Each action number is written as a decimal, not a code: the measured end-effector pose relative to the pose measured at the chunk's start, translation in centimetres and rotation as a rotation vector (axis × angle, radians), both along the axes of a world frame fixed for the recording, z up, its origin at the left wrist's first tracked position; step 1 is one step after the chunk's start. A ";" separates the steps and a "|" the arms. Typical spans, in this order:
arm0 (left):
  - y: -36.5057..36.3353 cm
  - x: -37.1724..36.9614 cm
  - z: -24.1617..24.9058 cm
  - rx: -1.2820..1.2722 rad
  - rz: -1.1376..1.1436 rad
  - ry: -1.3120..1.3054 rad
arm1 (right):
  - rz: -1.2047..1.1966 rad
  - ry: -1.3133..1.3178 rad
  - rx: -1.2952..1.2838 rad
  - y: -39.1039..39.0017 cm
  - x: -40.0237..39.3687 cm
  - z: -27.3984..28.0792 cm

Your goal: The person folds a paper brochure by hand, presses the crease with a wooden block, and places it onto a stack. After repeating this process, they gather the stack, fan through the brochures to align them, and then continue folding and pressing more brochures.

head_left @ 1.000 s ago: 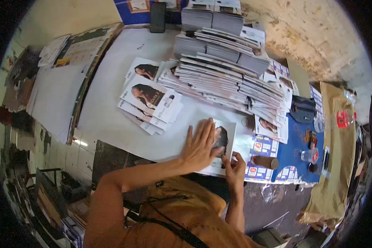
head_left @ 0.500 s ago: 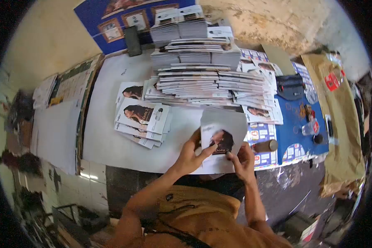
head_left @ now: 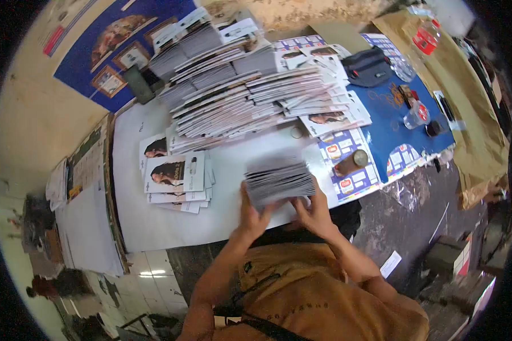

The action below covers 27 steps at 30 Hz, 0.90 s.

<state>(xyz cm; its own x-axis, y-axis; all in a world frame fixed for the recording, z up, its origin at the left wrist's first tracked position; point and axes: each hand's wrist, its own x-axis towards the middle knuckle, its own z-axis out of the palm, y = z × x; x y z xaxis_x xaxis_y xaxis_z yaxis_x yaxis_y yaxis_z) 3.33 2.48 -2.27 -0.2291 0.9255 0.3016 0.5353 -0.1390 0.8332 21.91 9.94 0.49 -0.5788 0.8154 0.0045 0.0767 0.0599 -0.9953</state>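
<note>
A thick stack of booklets is between my two hands above the table's front edge, its layered page edges turned up towards me. My left hand grips its left side and lower corner. On the right side, my right hand is closed around the stack, thumb at the near face. Motion blurs the pages slightly. To the left lies a loose pile of booklets with a long-haired figure on the covers. Beyond my hands rise long rows of stacked booklets.
The white tabletop spreads around my hands. At right are a brown jar, a plastic cup, rubber bands on a blue sheet, a dark pouch and a red-labelled bottle. A phone-like dark block leans at the back.
The booklets in my hands have tilted, so their page edges show instead of the printed cover. Both hands have shifted grip to the sides. The camera view has turned and moved.
</note>
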 end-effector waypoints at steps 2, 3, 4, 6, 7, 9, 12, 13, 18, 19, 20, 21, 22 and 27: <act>1.5 -0.8 2.9 -0.122 0.004 -0.459 | 0.030 0.031 -0.064 -0.2 -0.3 0.6; 2.1 -1.1 6.0 -0.091 0.014 -0.212 | 0.057 0.046 -0.081 -0.2 -0.3 0.6; 2.4 -1.5 9.4 -0.062 0.029 0.032 | -0.056 0.038 0.003 -0.4 0.1 0.9; 2.9 -1.9 13.2 -0.092 -0.078 0.470 | -0.253 0.026 0.167 -0.9 0.6 2.8; 3.0 -1.9 14.1 -0.147 -0.101 0.602 | -0.279 -0.040 0.267 -0.5 1.3 4.1; 3.4 -2.1 13.3 -0.295 -0.151 0.768 | -0.348 -0.079 0.585 0.2 1.5 6.3; 3.7 -2.2 12.3 -0.345 -0.146 0.795 | -0.461 0.139 0.891 0.7 1.0 8.8; 3.7 -2.1 12.3 -0.352 -0.143 0.811 | -0.479 0.225 0.983 1.0 0.7 8.7; 3.4 -2.0 11.5 -0.308 -0.095 0.853 | 0.214 -0.517 0.807 1.7 -0.5 8.0; 3.3 -2.2 11.5 -0.314 -0.108 0.840 | 0.234 -0.529 0.789 1.8 -0.2 7.6; 3.3 -2.5 11.5 -0.315 -0.116 0.825 | 0.256 -0.542 0.778 2.2 0.0 7.4; 3.2 -2.7 11.5 -0.321 -0.125 0.809 | 0.185 -0.370 0.613 2.5 0.5 7.7; 2.8 -2.8 11.2 -0.322 -0.077 0.683 | 0.084 -0.279 0.572 2.6 0.9 7.2; 1.9 -1.0 9.8 -0.110 -0.044 -0.239 | -0.044 0.163 0.106 2.3 1.0 5.0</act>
